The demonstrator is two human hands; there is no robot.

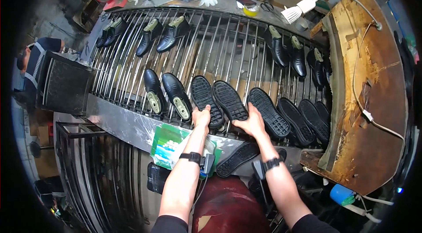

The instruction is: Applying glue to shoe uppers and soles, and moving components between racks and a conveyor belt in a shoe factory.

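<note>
Two black shoe soles lie tread up, side by side, on the rack of metal rods in front of me. My left hand [201,116] is closed round the near end of the left shoe sole [204,93]. My right hand [252,121] grips the near end of the right shoe sole [228,97], thumb and fingers on either side. Whether uppers are attached beneath them cannot be seen. Just right of my right hand is another black sole [269,112], also tread up. A pair of black shoes [175,92] stands left of my left hand, pale shoe lasts inside.
More black shoes [173,35] stand along the rack's far side. A wooden panel [373,83] and a white lamp [299,11] bound the right. A green printed sheet [169,143] and a loose sole [237,159] lie at the near edge. Another person sits beyond the rack.
</note>
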